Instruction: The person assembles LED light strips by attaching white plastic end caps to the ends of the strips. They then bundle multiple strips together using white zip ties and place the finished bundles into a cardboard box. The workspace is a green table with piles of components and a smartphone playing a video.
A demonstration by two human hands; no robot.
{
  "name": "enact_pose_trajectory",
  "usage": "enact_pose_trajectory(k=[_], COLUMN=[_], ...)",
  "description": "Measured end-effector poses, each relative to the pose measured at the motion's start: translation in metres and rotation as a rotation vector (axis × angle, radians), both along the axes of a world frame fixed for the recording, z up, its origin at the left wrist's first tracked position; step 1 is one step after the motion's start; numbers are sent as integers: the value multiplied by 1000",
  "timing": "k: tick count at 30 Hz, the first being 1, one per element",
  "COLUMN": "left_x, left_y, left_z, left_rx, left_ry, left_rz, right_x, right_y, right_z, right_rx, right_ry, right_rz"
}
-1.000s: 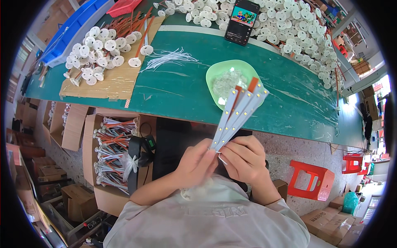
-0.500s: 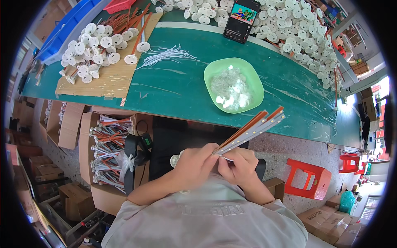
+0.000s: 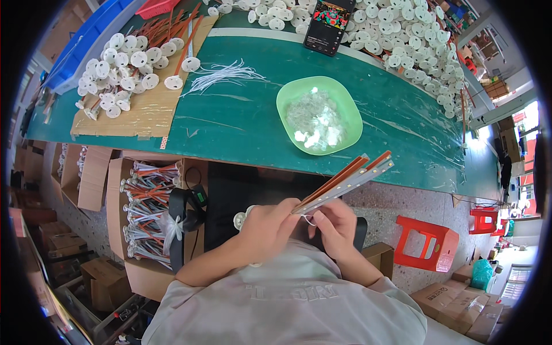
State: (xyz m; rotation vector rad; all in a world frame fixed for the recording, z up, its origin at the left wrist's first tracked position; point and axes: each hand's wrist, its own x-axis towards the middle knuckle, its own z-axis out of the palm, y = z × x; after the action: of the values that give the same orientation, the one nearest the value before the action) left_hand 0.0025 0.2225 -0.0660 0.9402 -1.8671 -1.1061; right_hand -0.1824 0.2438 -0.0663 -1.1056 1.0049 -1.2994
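Note:
My left hand (image 3: pixel 267 230) is closed round a bundle of narrow LED strips (image 3: pixel 348 185), white with small yellow dots on one face and orange-brown on others. The strips slant up and to the right, towards the table's near edge. Left of that hand, a white round end piece (image 3: pixel 240 220) of the bundle peeks out. Close beside it on the right, my right hand (image 3: pixel 334 227) pinches a thin white tie (image 3: pixel 309 219), which makes a small loop just under the strips. The far part of the tie is hidden by my fingers.
On the green table (image 3: pixel 230 126) stand a green bowl (image 3: pixel 356 123) of clear small pieces, loose white ties (image 3: pixel 224 76), a phone (image 3: pixel 328 29) and heaps of white-disc strips (image 3: pixel 123 69). A cardboard box (image 3: pixel 118 207) of tied bundles is at left; a red stool (image 3: pixel 425 244) at right.
My right hand has drawn slightly down and away from the strips, and a loop of the white tie now shows between the hands. The left hand keeps its hold on the bundle.

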Motion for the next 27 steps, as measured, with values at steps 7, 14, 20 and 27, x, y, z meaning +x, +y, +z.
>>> enact_pose_trajectory(k=[7, 14, 20, 27], left_x=[3, 4, 4, 6], left_y=[-3, -6, -5, -9], left_z=[9, 8, 9, 9], left_rx=[95, 18, 112, 53], left_ry=[28, 58, -3, 3], left_rz=[-47, -79, -93, -99], right_x=[-12, -11, -4, 3], right_y=[-27, -23, -17, -19], right_z=[22, 21, 13, 6], right_rx=[-912, -900, -947, -905], right_ry=[687, 753, 861, 930], right_rz=[0, 33, -85, -81])
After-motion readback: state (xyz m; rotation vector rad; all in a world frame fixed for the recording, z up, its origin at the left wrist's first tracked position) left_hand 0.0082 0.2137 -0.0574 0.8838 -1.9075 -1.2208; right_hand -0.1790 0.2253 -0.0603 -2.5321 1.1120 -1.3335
